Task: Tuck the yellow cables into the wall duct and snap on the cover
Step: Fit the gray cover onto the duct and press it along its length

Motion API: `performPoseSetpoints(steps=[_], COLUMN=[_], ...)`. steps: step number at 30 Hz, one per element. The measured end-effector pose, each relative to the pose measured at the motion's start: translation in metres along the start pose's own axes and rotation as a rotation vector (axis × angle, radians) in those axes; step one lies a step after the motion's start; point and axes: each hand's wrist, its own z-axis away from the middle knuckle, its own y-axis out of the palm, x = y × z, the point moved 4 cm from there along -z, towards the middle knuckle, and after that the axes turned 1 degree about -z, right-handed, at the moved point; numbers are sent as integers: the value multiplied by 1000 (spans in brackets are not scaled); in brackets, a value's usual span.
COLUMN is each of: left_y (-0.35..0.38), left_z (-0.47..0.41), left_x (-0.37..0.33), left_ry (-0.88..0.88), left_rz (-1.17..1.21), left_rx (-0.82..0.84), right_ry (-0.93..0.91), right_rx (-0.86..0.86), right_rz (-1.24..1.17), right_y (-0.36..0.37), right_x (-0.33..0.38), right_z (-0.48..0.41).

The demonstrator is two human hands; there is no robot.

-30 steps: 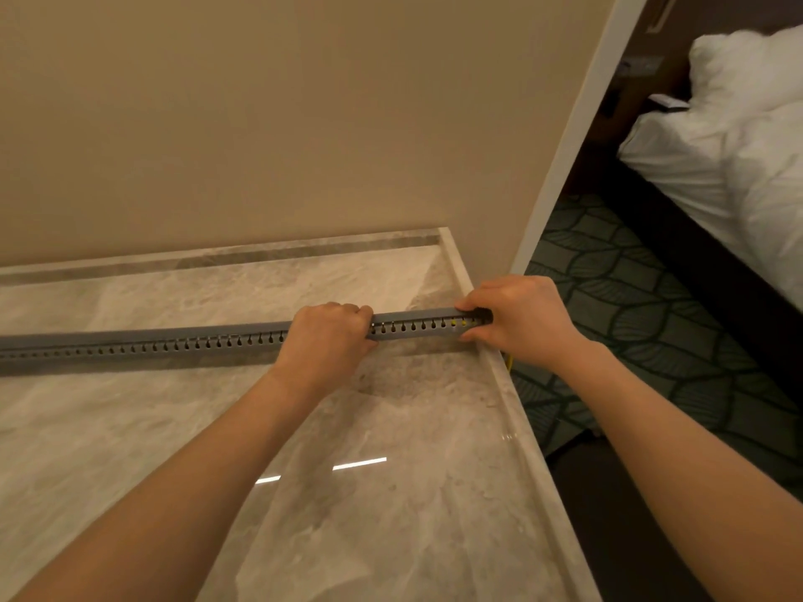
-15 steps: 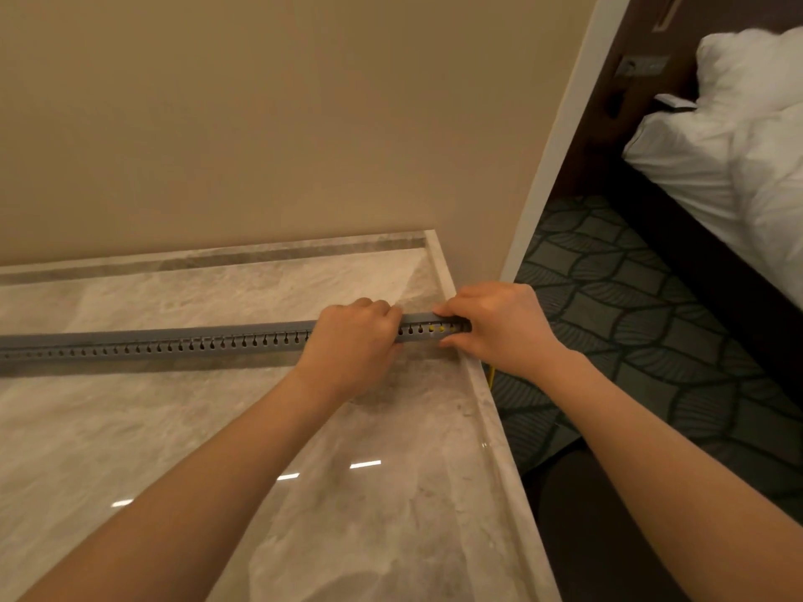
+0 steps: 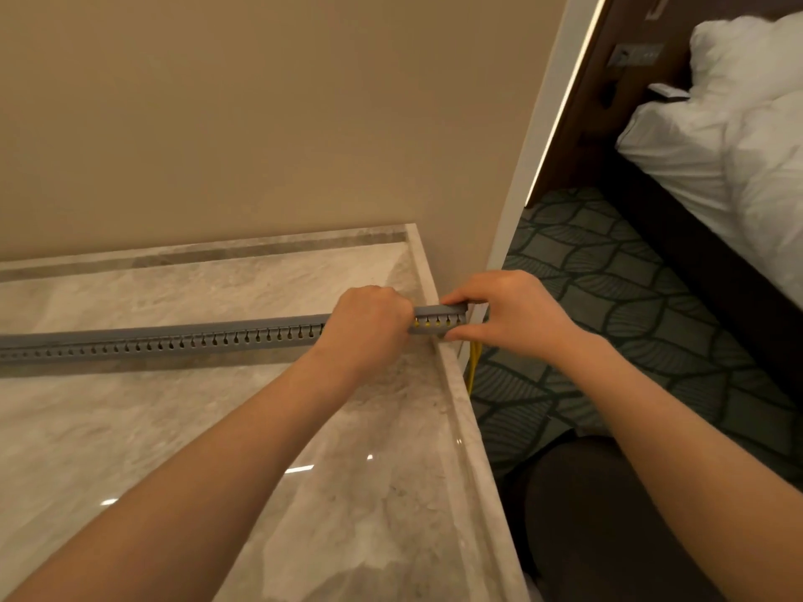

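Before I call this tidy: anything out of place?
Yes. Yellow cables hang out past the duct end, over the counter edge below the right hand, not tucked in.

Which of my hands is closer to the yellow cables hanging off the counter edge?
Right. Your right hand pinches the duct end just above the yellow cables; your left hand grips the duct farther along, over the counter.

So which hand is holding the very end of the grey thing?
The right hand. It pinches the tip of the grey duct at the counter's edge, by the dangling yellow cables. The left hand grips farther in.
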Motion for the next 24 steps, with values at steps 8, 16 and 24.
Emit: performPoseSetpoints(steps=[8, 16, 24], left_y=[-3, -4, -3], left_z=[-2, -2, 1], left_x=[3, 0, -3], left_ry=[8, 44, 74], left_rz=[23, -37, -60], left_rx=[3, 10, 16], right_ry=[-178, -200, -307], right_rx=[199, 416, 565], right_rz=[672, 1082, 1140], right_y=[-21, 8, 21], right_x=[-3, 42, 54], right_z=[5, -23, -45])
